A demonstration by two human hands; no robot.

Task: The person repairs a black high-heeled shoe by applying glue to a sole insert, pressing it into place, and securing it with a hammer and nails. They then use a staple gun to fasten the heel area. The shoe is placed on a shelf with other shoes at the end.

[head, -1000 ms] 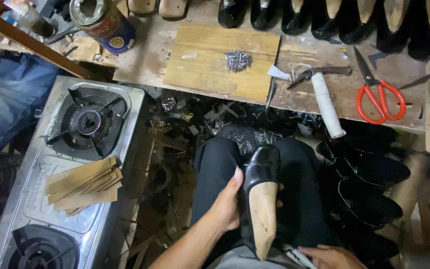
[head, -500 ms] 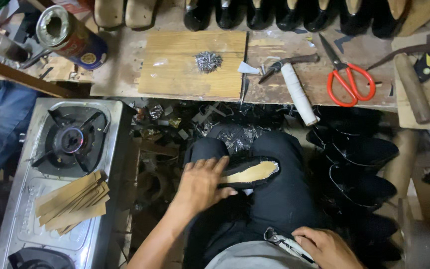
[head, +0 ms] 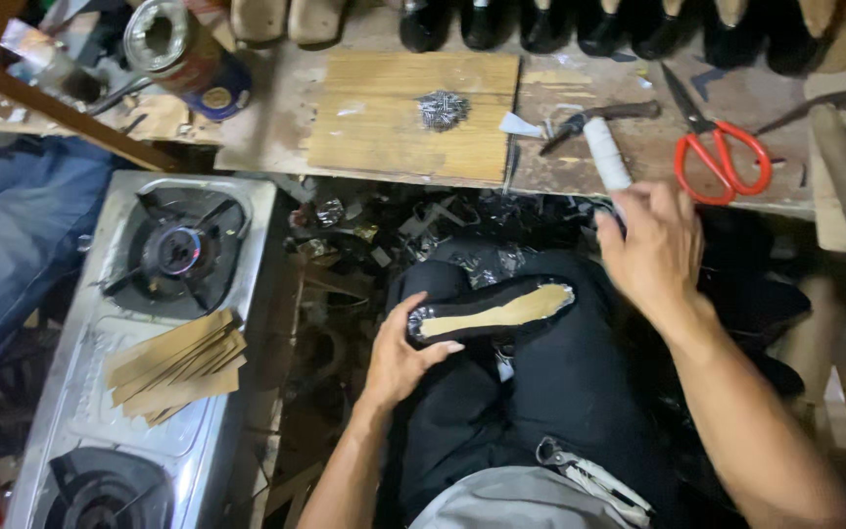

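Note:
My left hand (head: pixel 399 358) grips the heel end of a black shoe (head: pixel 492 312) that lies sole up across my lap, its tan insole showing. My right hand (head: pixel 653 245) is raised with fingers apart, just below the white-wrapped handle of a hammer (head: pixel 604 147) on the wooden bench (head: pixel 276 118). The fingers are close to the handle but I see no grip on it. A small heap of tacks (head: pixel 443 108) lies on a pale wooden board (head: pixel 408 113) on the bench.
Red-handled scissors (head: pixel 722 152) and a wooden tool handle (head: pixel 844 176) lie at the bench's right. Black shoes line the far edge. A two-burner gas stove (head: pixel 149 343) with a stack of tan insole boards (head: pixel 176 364) sits at left, beside a tin can (head: pixel 178 49). Pliers (head: pixel 589 475) rest near my waist.
The right hand has risen from my lap up to the hammer handle. The shoe, upright a second ago, now lies sideways on my lap, held at its heel by the left hand.

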